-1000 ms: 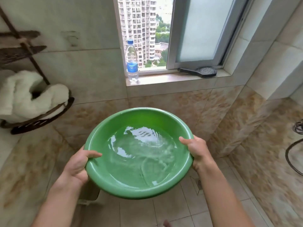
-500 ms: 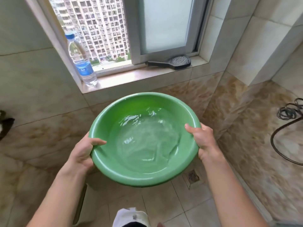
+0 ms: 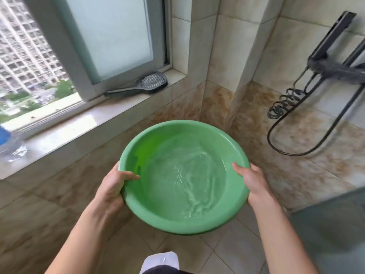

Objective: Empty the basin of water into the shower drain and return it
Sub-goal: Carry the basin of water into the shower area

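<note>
1. Green basin (image 3: 152,202) is up in the air over the tiled floor (image 3: 227,252), dead center of the view, with water (image 3: 183,175) rippling inside (it sits more toward the 3 o'clock side, so the basin looks a bit tilted).
2. Left hand (image 3: 110,186) clamps the rim at 9 o'clock, thumb hooked over the inside, fingers curled underneath out of sight.
3. Right hand (image 3: 252,184) grips the rim at 3 o'clock the same way, thumb on the inner wall.
4. Shower head (image 3: 152,83) lies flat on the sill (image 3: 83,127) at 11 o'clock from the basin, well apart from it.
5. Bottle (image 3: 9,147) sits at the sill's far 9 o'clock end, mostly cut off.
6. Black hose (image 3: 284,103) coils against the wall at 2 o'clock.
</note>
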`<state>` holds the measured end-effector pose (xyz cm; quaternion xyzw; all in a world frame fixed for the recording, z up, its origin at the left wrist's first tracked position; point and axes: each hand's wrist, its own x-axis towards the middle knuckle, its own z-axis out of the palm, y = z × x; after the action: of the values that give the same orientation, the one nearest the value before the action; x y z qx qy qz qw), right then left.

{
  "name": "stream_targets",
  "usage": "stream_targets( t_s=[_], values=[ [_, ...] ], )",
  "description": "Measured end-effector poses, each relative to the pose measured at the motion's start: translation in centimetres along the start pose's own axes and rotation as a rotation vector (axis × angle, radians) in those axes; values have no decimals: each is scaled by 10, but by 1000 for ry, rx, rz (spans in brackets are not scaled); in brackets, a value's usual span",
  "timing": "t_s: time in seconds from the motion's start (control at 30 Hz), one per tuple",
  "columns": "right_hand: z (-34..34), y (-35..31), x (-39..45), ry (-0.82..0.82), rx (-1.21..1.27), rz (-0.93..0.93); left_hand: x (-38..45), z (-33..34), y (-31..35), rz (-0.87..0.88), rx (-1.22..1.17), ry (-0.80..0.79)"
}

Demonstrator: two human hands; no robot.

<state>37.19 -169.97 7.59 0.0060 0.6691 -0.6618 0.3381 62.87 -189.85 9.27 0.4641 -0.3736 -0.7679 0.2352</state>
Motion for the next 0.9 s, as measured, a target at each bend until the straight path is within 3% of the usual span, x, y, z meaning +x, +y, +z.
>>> stream_targets(
  t_s=[0.4,0.63,0.9],
  values=[
    [-26,39,-16,377,94,67,80,36,0,-182,117,-266],
    [-48,49,-21,478,146,72,99,60,-17,-259,197,-322],
    [-87,52,4,471,152,93,110,93,-48,-280,219,-294]
  ],
)
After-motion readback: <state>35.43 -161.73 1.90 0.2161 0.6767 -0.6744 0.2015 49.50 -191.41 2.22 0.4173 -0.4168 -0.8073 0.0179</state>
